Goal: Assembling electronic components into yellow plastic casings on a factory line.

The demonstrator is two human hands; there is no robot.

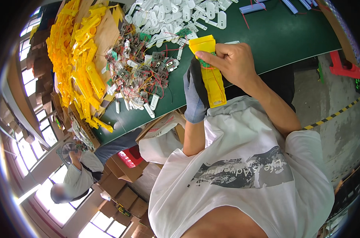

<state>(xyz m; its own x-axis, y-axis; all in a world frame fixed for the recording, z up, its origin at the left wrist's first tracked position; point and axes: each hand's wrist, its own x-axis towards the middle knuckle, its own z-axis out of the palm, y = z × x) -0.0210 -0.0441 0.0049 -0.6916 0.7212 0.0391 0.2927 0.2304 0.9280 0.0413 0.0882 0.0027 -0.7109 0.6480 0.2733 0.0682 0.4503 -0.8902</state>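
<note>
My left hand (193, 93), in a grey and black glove, grips a long yellow plastic housing (214, 85) from its left side and holds it above the near edge of the green table (275, 35). My bare right hand (233, 61) comes from the right, its fingers closed on the upper half of the housing. They pinch a small green circuit board (205, 62) against it. The wide top end of the housing sticks out above both hands.
A heap of yellow housings (75, 59) lies at the table's left, with a tangle of small wired circuit boards (144, 75) beside it and white plastic pieces (176, 14) behind. Another person (79, 178) sits lower left near cardboard boxes (120, 190). A red stool (344, 67) stands at right.
</note>
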